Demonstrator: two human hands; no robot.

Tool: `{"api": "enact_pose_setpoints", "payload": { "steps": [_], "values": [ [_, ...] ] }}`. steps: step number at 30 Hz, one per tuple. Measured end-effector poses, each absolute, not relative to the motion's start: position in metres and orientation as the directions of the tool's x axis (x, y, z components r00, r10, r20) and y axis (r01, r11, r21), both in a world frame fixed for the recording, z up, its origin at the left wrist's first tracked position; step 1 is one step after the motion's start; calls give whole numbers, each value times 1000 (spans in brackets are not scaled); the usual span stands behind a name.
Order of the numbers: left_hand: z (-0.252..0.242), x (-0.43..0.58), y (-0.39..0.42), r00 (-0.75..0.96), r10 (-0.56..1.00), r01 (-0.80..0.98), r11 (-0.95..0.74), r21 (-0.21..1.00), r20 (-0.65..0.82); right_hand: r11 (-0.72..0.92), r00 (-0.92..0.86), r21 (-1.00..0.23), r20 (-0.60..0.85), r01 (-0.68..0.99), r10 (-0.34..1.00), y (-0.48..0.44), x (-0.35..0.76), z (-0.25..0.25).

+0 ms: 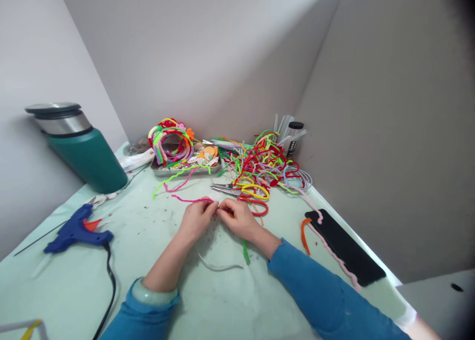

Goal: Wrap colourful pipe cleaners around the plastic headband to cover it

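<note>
Head view: left hand (pixel 199 216) pinches pink pipe cleaner (pixel 190 200), which trails toward 9 o'clock, right hand (pixel 239 218) closed just beside at 3 o'clock, its grip hidden, yellow-handled scissors (pixel 241 185) near 2 o'clock, black-capped container (pixel 293 146) farther out, print too small to read.

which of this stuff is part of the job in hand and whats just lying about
Likely the job:
pink fuzzy stem in the left hand, right hand beside it
pile of fuzzy stems
scissors, blue glue gun: untouched, perhaps tools

Probably lying about:
teal bottle
flat black object
</note>
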State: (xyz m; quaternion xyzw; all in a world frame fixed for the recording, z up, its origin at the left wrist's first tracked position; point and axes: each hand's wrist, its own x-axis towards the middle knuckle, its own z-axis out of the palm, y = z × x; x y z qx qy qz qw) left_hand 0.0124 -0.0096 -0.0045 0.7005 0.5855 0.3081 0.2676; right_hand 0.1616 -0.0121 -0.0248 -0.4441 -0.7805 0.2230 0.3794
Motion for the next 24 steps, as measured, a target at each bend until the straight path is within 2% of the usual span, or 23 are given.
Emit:
{"api": "enact_pose_setpoints", "payload": {
  "steps": [3,15,24],
  "values": [
    [-3,13,-11,134,984,697,-177,695,116,488,-299,-704,386,515,873,-11,161,-26],
    [1,14,-15,158,962,698,-268,664,222,435,-277,-793,344,427,897,-8,163,-26],
    [-1,15,-17,129,955,724,-275,633,267,451,-307,-794,346,408,887,-9,162,-25]
  ]
}}
